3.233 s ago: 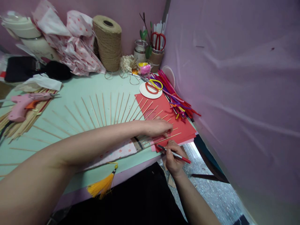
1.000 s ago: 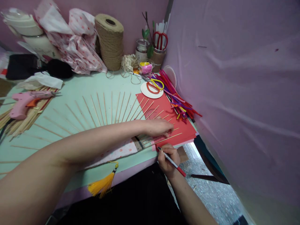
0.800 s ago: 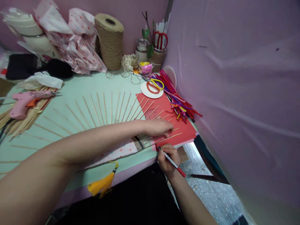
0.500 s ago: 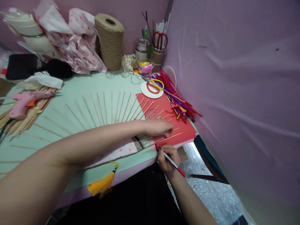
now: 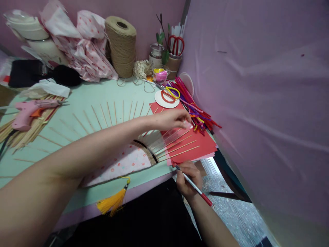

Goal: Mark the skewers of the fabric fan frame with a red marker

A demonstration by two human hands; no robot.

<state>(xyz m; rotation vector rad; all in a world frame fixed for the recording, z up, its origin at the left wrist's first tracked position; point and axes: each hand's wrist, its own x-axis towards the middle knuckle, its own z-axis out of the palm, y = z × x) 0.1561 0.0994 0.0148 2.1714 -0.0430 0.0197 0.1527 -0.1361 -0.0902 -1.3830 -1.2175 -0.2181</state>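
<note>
A fan frame of thin wooden sticks (image 5: 180,149) spreads from a half-round base covered in patterned white cloth (image 5: 128,157), edged with a black band. My left hand (image 5: 174,119) reaches across it and pinches a see-through sheet, like clear plastic film (image 5: 172,136), over the right-hand sticks. In my right hand (image 5: 190,176), at the table's front edge, is a red-and-white pen (image 5: 197,189), its dark tip by the corner of red paper (image 5: 203,139). That paper lies under the right-hand sticks. A yellow tassel (image 5: 114,201) hangs below the base.
Scissors (image 5: 171,92) lie on a white disc beside bundled pipe cleaners (image 5: 194,103). A twine spool (image 5: 122,46), crumpled dotted cloth (image 5: 88,48) and a white bottle (image 5: 38,39) line the back. At left, a pink glue gun (image 5: 27,111) rests on loose sticks (image 5: 41,128).
My left hand has moved up and away from the nearest sticks, lifting the clear sheet and uncovering more of the base. My right hand has shifted slightly right and down with the pen.
</note>
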